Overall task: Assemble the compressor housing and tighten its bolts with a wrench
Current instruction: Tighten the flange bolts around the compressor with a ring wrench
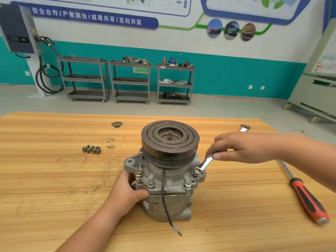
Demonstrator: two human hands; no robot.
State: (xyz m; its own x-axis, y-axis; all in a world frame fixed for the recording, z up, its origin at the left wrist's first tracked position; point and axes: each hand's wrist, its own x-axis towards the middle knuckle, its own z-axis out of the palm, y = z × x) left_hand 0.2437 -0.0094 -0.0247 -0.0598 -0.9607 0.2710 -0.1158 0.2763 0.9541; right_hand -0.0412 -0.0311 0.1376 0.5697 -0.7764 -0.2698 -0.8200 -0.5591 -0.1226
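Compressor housing (169, 180) stands upright on the wooden surface (54, 179) between the two grips, with its dark grooved clutch pulley (170, 139) on top. The left grip (127, 190) clasps the housing's left flank. Its thumb curls across the front just under the flange, and its fingers are hidden behind the body.

The right grip (241, 148) is clenched around the shank of a chrome combination wrench (205, 163), with the thumb pressed beneath it. From this grip the wrench slants down and inward to a flange bolt (196, 171) on the housing's right shoulder, and its other end pokes out past the knuckles. The ring end appears to sit over the bolt head, though glare makes the seating hard to judge.

Three seated bolts (151, 183) stand along the flange between the grips. A black wire (164, 197) hangs down the housing's front, just inside the left grip's thumb, and its bare tip lies on the surface. A cluster of loose bolts (91, 149) lies well outside the left grip and farther from the person. A red-and-black screwdriver (307, 197) lies outside the right grip, beneath the forearm and apart from it.
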